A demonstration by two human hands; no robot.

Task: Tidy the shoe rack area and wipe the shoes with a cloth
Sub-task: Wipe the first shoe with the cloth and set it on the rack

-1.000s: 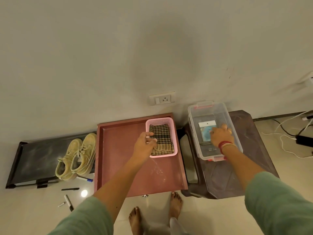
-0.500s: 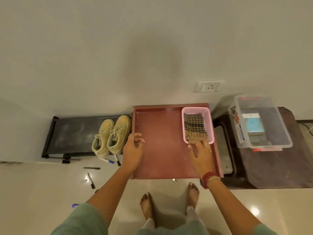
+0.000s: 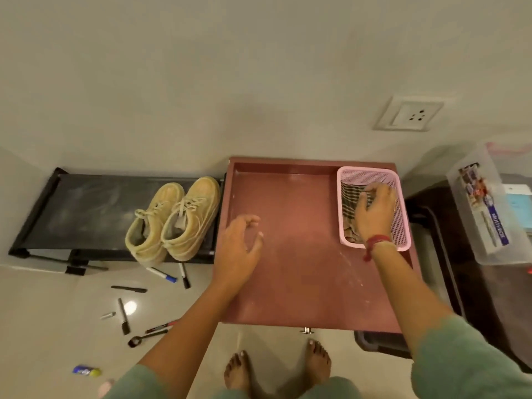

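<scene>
Right hand (image 3: 374, 214) grips the checked cloth (image 3: 349, 197) in the pink basket (image 3: 401, 226).
The cloth's long axis runs top to bottom of the frame, at the red tray's (image 3: 302, 283) upper right corner. Left hand (image 3: 239, 246) hovers over the tray, fingers loosely curled and holding nothing. Shoes (image 3: 172, 217), centre left, point toes upper right.

- Two tan shoes (image 3: 198, 197) sat at the right end of one black rack (image 3: 72, 208).
- One pink basket (image 3: 400, 221) stood in the far right corner of one red tray (image 3: 288, 269), holding one checked cloth (image 3: 349, 197).
- One clear box (image 3: 483, 226) stood on one dark stool (image 3: 475, 298).
- Five markers (image 3: 160, 274), one spoon (image 3: 135, 341), one white cap (image 3: 108, 315) and one small tube (image 3: 86, 370) lay on the floor (image 3: 57, 326).
- One socket (image 3: 408, 113) was on the wall (image 3: 201, 82).
</scene>
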